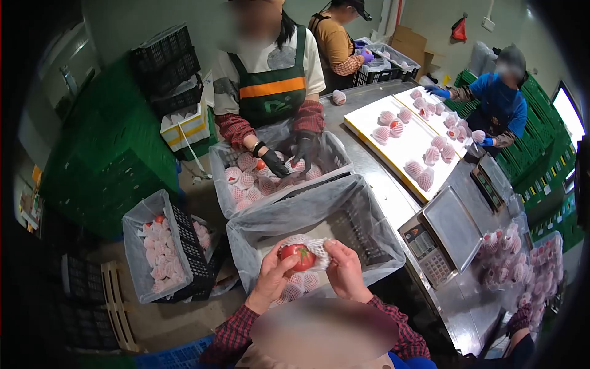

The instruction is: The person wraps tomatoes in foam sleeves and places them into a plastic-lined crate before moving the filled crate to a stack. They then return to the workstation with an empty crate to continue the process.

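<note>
A red tomato [300,257] with a green calyx sits partly inside a white foam net [318,251]. My left hand [274,274] is closed around the tomato from the left. The net's right edge is pinched in my right hand [345,268]. Both hands are above a crate lined with clear plastic [369,237], where several net-wrapped fruits [301,284] lie at the near end, just below my hands. The tomato's lower side is hidden by my left fingers.
Across from me, a co-worker in black gloves [275,163] handles netted fruits in another lined crate [340,154]. A scale [453,224] and a white tray [393,161] of netted fruits stand on the metal table [393,203]. A filled crate [136,264] is at the left. Two more people work farther back.
</note>
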`<action>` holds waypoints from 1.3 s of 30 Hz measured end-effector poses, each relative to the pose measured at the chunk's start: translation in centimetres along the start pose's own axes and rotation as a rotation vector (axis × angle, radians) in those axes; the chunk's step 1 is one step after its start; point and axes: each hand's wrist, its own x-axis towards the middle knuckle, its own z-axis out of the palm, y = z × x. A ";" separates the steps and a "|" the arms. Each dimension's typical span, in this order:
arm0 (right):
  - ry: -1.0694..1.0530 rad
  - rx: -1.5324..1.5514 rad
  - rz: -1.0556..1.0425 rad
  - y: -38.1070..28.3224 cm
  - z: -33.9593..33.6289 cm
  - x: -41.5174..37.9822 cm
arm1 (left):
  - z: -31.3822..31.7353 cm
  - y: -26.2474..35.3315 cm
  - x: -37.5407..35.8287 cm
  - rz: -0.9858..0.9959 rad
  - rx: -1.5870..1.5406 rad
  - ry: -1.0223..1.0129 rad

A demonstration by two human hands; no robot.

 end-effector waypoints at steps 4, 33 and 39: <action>0.088 0.103 0.182 -0.6 0.4 0.5 | -1.2 -0.3 -1.5 -0.120 -0.241 -0.121; -0.232 -0.606 -0.380 -2.8 0.3 -3.6 | 3.3 0.3 -1.7 0.098 0.222 0.114; -0.325 0.166 0.350 -3.1 -1.1 -3.4 | 2.7 2.1 -2.8 0.258 0.611 0.021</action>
